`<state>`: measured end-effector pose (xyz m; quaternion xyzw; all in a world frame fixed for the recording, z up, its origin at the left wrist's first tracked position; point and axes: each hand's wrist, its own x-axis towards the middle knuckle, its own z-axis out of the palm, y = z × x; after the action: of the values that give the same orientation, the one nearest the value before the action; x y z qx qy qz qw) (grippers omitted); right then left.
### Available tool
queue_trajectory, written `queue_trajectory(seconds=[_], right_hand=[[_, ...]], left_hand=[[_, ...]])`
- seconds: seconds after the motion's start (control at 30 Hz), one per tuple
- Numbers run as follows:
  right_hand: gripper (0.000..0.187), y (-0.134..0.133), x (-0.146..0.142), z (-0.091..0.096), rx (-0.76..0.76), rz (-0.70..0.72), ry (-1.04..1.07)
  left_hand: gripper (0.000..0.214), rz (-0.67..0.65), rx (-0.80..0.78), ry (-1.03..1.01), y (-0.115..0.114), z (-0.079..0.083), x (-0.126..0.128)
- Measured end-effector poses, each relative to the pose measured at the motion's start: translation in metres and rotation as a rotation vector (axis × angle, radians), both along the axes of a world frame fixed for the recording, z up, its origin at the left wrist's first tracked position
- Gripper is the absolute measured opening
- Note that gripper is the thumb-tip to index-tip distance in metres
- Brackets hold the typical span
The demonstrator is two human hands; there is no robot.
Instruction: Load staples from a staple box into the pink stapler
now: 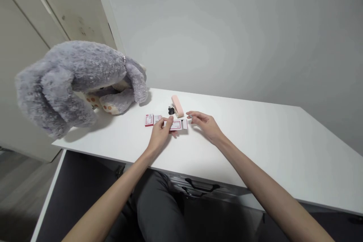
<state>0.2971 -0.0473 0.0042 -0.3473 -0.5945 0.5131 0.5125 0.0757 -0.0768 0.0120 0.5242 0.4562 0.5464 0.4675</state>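
Observation:
My left hand [161, 133] holds a small white box with red edging [176, 125] just above the table, its thumb on top. The box's end flap stands open on the right side. My right hand [207, 125] is just right of that open end, with a small grey strip of staples [190, 116] apparently pinched between thumb and forefinger. Behind both hands lies a pink stapler [177, 106]. A small black object with a metal part [171, 110], its kind unclear, sits at the stapler's left. Another red-and-white box [149, 120] lies left of my left hand; one more is partly hidden behind it.
A big grey-purple plush toy [85, 64] sits at the left end of the white table [255, 147]. A pale wall [227, 38] rises behind the table. Below the front edge is a silver case with black handles [201, 186], near my legs [159, 208].

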Motion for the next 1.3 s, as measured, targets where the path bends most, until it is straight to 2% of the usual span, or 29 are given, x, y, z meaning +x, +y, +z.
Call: queue_trajectory(seconds=[0.13,0.37,0.53,0.7,0.83,0.93,1.1,1.2,1.3], right_hand=[[0.026,-0.004,-0.004,0.004,0.052,0.007,-0.006],[0.020,-0.016,-0.016,0.005,0.328,0.055,-0.227],[0.019,-0.019,-0.018,0.005,0.414,-0.039,-0.300],[0.020,-0.014,-0.015,0.003,0.431,-0.167,-0.321],[0.026,-0.010,-0.013,-0.001,0.396,-0.180,-0.337],[0.036,-0.006,-0.013,-0.005,0.277,-0.151,-0.270],[0.054,-0.003,-0.014,-0.010,0.041,-0.003,-0.213],[0.057,-0.004,-0.015,-0.012,-0.008,0.080,-0.215],[0.059,-0.005,-0.015,-0.011,-0.036,0.102,-0.191]], left_hand=[[0.050,-0.007,-0.007,0.103,-0.004,0.000,0.001],[0.055,-0.065,0.008,0.140,-0.002,-0.006,0.002],[0.057,-0.067,-0.006,0.064,0.001,-0.011,0.001],[0.057,-0.035,-0.002,0.015,0.004,-0.013,0.001],[0.054,-0.040,0.011,0.009,0.003,-0.012,0.001],[0.051,-0.046,0.008,0.003,0.002,-0.011,0.001],[0.050,-0.046,0.012,0.003,0.005,-0.014,0.001],[0.048,-0.055,0.028,0.021,0.005,-0.015,0.001],[0.042,-0.070,0.033,0.070,0.003,-0.012,0.000]])
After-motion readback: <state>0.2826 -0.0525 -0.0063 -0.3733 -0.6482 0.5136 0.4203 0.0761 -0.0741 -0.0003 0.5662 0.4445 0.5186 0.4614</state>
